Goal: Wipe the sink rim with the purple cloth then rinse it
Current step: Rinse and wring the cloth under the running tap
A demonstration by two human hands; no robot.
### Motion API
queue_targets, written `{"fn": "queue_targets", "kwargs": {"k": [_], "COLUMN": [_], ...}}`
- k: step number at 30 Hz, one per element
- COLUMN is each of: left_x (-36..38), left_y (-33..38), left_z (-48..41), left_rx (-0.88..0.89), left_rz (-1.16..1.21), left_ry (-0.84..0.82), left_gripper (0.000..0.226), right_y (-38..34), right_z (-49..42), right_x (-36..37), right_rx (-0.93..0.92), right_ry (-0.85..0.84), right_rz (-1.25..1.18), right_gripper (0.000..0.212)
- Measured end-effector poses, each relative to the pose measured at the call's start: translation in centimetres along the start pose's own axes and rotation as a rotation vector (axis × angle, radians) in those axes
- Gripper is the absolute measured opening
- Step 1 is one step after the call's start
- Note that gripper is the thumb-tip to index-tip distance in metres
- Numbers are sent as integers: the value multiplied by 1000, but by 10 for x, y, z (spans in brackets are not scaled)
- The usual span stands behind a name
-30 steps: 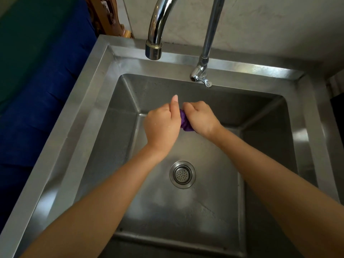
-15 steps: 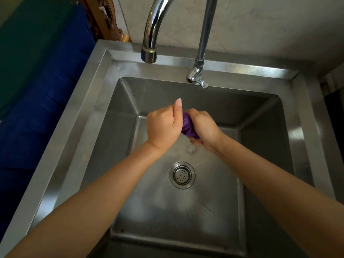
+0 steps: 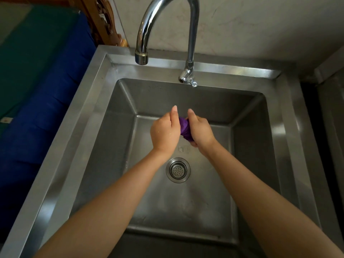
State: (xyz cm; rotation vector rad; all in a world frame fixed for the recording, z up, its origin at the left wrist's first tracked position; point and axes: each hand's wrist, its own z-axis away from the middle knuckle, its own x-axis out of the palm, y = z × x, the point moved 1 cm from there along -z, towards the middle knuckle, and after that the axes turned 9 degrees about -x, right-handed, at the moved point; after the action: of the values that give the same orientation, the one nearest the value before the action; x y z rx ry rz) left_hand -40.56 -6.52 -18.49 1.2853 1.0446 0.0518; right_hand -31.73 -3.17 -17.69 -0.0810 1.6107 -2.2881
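both fists are bunched on the wadded purple cloth [image 3: 184, 128], which sits squeezed right between them, above the middle of the basin. the left hand [image 3: 164, 132] has its fingers curled round the cloth's left side, thumb poking straight out away from the person. the right hand [image 3: 200, 131] grips the other side the same way, thumb out too, with a few fingertips peeking out under the wad. only a narrow strip of cloth shows in the gap between the two hands. it's twisted into a short fat roll, long axis running from the far end by the thumbs back toward the wrists, and the near end leans a bit to the right. the hands hang over the floor of the square stainless steel sink [image 3: 115, 146], just beyond the round perforated metal drain strainer [image 3: 178, 170]. the flat steel sink rim [image 3: 87, 108] runs all round, well apart from the cloth. the curved chrome gooseneck faucet [image 3: 167, 13] stands at the back rim, its spout end off to the left of the hands. dark blue and green fabric [image 3: 37, 108] lies left of the sink.
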Motion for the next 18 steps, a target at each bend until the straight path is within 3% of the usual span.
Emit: {"fn": "queue_targets", "kwargs": {"k": [4,11,14,18], "left_x": [-5,-7,-32,-32], "left_y": [5,12,13,16], "left_z": [5,13,24,12], "left_rx": [114,161,430,650], "left_rz": [-71,-192,-258,-343], "left_ry": [-25,-178,-252,-114], "left_gripper": [58,56,59,55], "right_y": [3,10,4,-3], "right_z": [11,22,53,56], "right_x": [-3,-9,-6,-10], "right_rx": [109,177,184,231], "right_ry": [72,70,66,-1], "right_rz": [-142,-67,-31,12], "right_gripper": [43,38,36,38]}}
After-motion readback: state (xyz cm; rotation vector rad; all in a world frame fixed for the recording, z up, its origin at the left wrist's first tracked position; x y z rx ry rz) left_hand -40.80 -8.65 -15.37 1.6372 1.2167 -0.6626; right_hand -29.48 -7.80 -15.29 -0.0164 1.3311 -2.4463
